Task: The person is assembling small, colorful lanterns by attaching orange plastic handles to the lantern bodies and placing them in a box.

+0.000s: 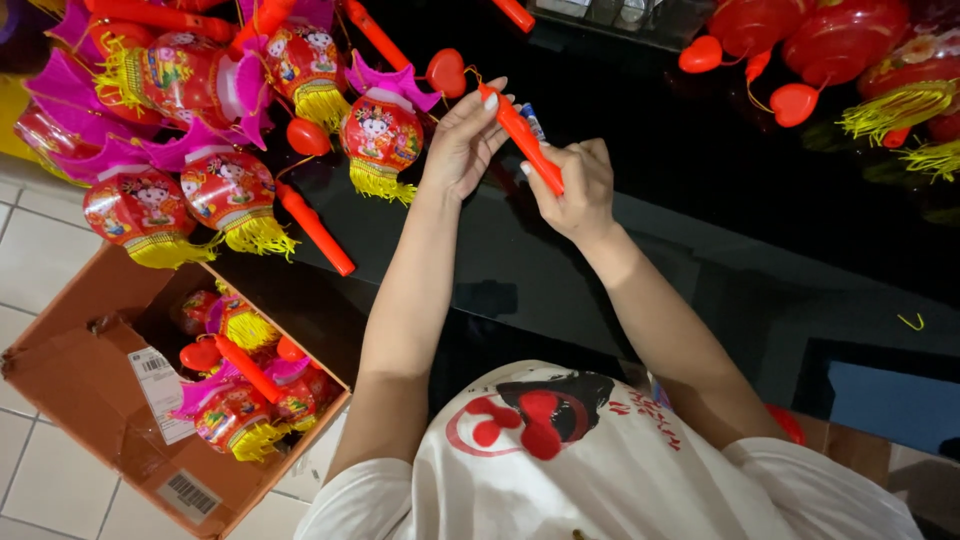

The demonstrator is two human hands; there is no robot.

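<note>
From the head camera, we have both hands up over the glossy black table (640,270), working on one slim red plastic lantern handle stick (522,135). Our left hand (462,145) is curled loosely around the upper end, fingertips pinching near the tip where a thin cord runs off to a small red heart-shaped plastic charm (446,71). Our right hand (575,190) is closed firmly on the lower end — a small blue-and-white piece (531,119) peeks out just behind the stick, too small to identify.

We judge we're mid-assembly on this handle, attending to its top end; the next move looks to call for fine fingertip work at that tip while the right hand holds the stick steady.

Now the room. To our left sits a crowded cluster of red round paper lanterns with pink petal tops and yellow tassels (215,190), one (381,135) just beside the left wrist — little slack there. More red lanterns (840,40) lie far right, well apart. The table stretch in front of us is open. Below left, on the white tile floor (40,250), an open brown cardboard box (90,390) holds more lanterns.
</note>
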